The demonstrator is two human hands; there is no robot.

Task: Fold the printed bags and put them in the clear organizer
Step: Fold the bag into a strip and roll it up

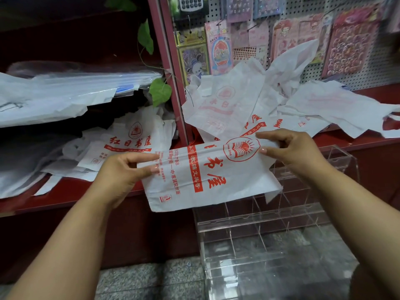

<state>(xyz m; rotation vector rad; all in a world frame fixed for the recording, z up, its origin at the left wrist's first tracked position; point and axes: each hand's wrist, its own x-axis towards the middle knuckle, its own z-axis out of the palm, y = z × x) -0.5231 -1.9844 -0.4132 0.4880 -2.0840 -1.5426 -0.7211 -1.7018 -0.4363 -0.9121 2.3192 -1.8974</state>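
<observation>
Thin white plastic bag with red print (203,176) covers the rear compartments of the clear acrylic divided organizer (259,224); organizer's near end cut off by bottom edge. Small red text on bag unreadable. Right-side pink sticker sheets (350,44) blurred. Calculator (190,3) cropped at top.
</observation>
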